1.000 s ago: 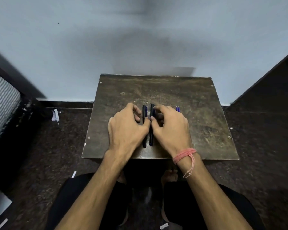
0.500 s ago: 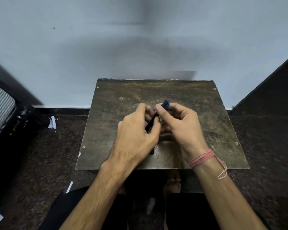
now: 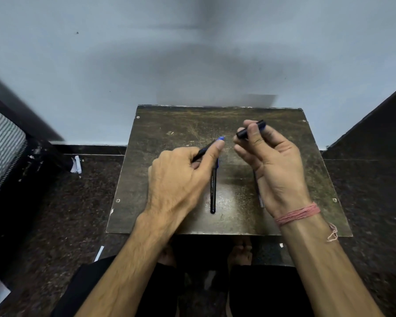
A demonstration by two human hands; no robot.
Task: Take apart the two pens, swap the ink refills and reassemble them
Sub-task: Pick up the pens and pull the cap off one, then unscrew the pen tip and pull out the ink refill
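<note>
- Left hand [image 3: 178, 179], centre frame, fingers closed around an uncapped pen body [image 3: 207, 148].
- Right hand [image 3: 274, 165] pinches its black cap [image 3: 249, 130].
- Second pen [image 3: 213, 191] lies on the table [image 3: 306, 179].

the pen [image 3: 212, 191] lying on the table bears small white print, too blurred to read.

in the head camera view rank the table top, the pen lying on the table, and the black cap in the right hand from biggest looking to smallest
1. table top: by far the largest.
2. pen lying on the table: long and thin, its upper end behind the left hand.
3. black cap in the right hand: shortest, though partly covered by fingers.
</note>
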